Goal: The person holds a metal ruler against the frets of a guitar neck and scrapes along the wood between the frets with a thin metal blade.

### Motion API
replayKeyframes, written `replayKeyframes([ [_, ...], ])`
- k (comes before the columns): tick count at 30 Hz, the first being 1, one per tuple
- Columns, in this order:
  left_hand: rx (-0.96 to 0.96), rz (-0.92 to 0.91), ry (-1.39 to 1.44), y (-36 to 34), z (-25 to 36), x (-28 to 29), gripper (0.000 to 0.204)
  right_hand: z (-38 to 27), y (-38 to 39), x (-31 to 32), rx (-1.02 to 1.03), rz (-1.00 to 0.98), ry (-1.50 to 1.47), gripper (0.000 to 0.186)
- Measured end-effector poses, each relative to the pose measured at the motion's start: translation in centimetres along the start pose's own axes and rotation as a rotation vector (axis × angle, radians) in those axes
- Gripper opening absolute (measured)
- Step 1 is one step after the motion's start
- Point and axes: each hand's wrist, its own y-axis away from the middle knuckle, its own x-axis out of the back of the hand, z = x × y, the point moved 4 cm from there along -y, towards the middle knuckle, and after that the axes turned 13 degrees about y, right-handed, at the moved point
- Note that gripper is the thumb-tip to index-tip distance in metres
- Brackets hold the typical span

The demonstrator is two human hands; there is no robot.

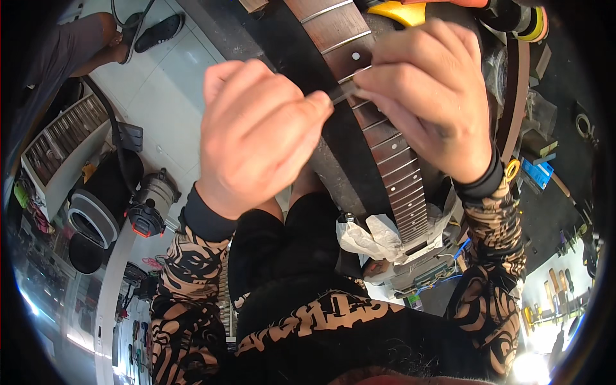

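Observation:
A dark wooden guitar fretboard [333, 27] with metal frets and pale dot inlays runs from the top of the view down toward my body. Above it, my left hand [256, 138] is closed, thumb and forefinger pinching one end of a thin flat strip [344, 98]. The other end sits between the pinched fingertips of my right hand [436, 96], over the right side of the fretboard. The strip crosses the board roughly along the frets; whether it touches one I cannot tell. Its material is not clear.
Crumpled white paper [378, 236] lies around the fretboard's near end. A yellow object [401, 11] is beyond my right hand. Cluttered tools and a blue packet [538, 172] lie on the right. At left are a vacuum cleaner [154, 200] and another person's leg [96, 38].

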Motion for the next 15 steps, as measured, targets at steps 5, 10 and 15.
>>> replayKeyframes([
  [5,0.023,-0.052,0.105,0.0,0.3,-0.4,0.031,-0.5,1.1,0.3,-0.034,-0.043,-0.041,0.035],
  [10,0.018,0.022,-0.001,-0.5,-1.0,0.6,0.027,0.3,-1.7,0.2,-0.007,-0.055,0.016,0.037],
  [15,0.038,0.034,0.068,-0.8,-0.8,2.9,0.026,0.9,-1.6,1.5,-0.157,0.031,-0.028,0.050],
])
